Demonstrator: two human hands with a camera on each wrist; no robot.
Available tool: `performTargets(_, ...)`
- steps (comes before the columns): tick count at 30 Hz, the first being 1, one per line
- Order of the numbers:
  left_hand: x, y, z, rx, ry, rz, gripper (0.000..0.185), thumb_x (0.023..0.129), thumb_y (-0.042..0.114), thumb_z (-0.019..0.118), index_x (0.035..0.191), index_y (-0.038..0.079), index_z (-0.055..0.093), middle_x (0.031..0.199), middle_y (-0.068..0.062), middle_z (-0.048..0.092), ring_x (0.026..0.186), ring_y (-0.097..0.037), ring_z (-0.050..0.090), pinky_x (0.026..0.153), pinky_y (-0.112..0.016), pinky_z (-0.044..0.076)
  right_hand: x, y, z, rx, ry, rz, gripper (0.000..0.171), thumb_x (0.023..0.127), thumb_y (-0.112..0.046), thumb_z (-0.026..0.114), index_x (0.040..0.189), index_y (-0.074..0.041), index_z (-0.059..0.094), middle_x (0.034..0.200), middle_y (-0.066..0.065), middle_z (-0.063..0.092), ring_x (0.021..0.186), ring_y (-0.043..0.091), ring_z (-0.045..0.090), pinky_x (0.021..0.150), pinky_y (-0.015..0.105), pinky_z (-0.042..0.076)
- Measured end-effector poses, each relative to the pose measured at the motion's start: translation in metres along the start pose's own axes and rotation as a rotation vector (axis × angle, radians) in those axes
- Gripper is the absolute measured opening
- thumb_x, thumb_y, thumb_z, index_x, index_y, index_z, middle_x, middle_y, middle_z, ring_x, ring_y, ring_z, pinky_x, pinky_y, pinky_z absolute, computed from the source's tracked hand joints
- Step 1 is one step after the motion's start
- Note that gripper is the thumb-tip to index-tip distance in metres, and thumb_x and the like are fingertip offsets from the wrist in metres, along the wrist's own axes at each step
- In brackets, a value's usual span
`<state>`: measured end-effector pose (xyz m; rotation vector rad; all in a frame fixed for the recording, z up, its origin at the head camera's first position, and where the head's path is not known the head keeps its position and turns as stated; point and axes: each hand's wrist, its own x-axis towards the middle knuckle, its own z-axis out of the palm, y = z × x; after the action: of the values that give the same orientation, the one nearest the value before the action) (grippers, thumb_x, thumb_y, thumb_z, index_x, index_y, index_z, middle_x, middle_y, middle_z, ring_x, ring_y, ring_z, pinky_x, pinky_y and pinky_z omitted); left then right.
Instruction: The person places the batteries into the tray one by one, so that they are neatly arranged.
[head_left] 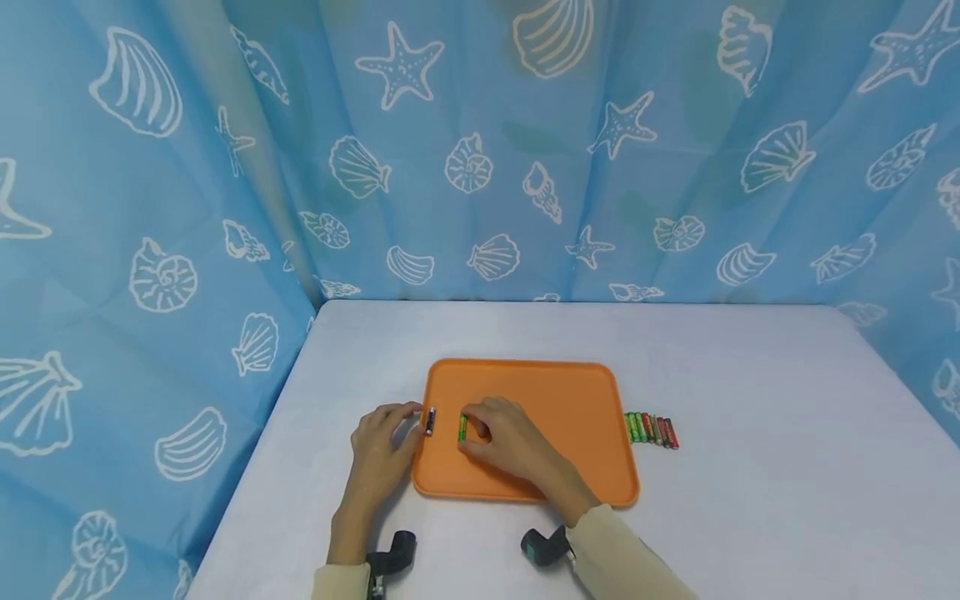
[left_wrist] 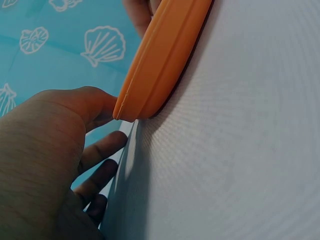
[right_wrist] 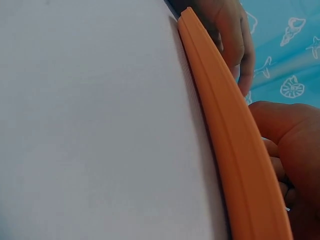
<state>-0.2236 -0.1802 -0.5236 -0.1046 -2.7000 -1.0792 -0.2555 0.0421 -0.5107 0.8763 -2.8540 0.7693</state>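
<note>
An orange tray (head_left: 555, 417) lies on the white table. My right hand (head_left: 513, 437) is over its left part and pinches a green battery (head_left: 462, 428) end to end between thumb and forefinger. A dark battery (head_left: 430, 421) lies just inside the left rim. Beside that rim is my left hand (head_left: 378, 450), thumb and forefinger spread near the dark battery, holding nothing. In the left wrist view, the left hand (left_wrist: 50, 135) has its thumb by the tray's edge (left_wrist: 155, 70). The tray wall (right_wrist: 235, 130) hides both batteries in the right wrist view.
Several green, red and brownish batteries (head_left: 652, 430) lie side by side in a row against the tray's right side. A blue curtain (head_left: 465, 150) with white shells and starfish hangs behind and to the left of the table (head_left: 765, 383).
</note>
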Motion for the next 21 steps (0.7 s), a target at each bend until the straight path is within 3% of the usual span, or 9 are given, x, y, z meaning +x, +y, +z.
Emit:
performTargets(9,0.0,-0.003,-0.003,0.008,-0.013,-0.001,0.03,0.096,0.023,0.067,0.127,0.021,0.067,0.128,-0.006,0.058,0.128,-0.031,0.042,0.11,-0.055,0.019,0.012,-0.008,0.008,0.007,-0.012,0.012,0.039,0.087,-0.042,0.077,0.114,-0.016,0.065,0.077,-0.004,0.048,0.08,0.013,0.046,0.073,0.033,0.037)
performTargets(12,0.001,-0.003,-0.002,0.003,-0.013,0.004,0.031,0.097,0.024,0.067,0.127,0.021,0.067,0.128,-0.005,0.058,0.128,-0.03,0.042,0.111,-0.054,0.019,0.016,-0.01,0.011,0.019,-0.005,0.035,0.045,0.088,-0.043,0.076,0.121,-0.014,0.067,0.095,0.0,0.063,0.095,0.018,0.055,0.087,0.037,0.045)
performTargets(16,0.002,-0.004,0.0,-0.017,-0.01,0.018,0.031,0.097,0.024,0.067,0.127,0.02,0.067,0.127,-0.005,0.059,0.127,-0.029,0.043,0.111,-0.053,0.019,0.019,-0.01,0.014,0.033,0.012,0.054,0.05,0.089,-0.042,0.075,0.128,-0.013,0.066,0.115,0.003,0.066,0.108,0.022,0.055,0.097,0.04,0.045)
performTargets(21,0.002,-0.004,-0.001,-0.013,-0.006,0.021,0.031,0.097,0.024,0.066,0.127,0.02,0.068,0.126,-0.005,0.06,0.127,-0.03,0.043,0.111,-0.053,0.019,0.023,-0.011,0.017,0.03,0.019,0.037,0.05,0.088,-0.042,0.076,0.129,-0.014,0.067,0.098,0.0,0.062,0.094,0.018,0.051,0.082,0.035,0.044)
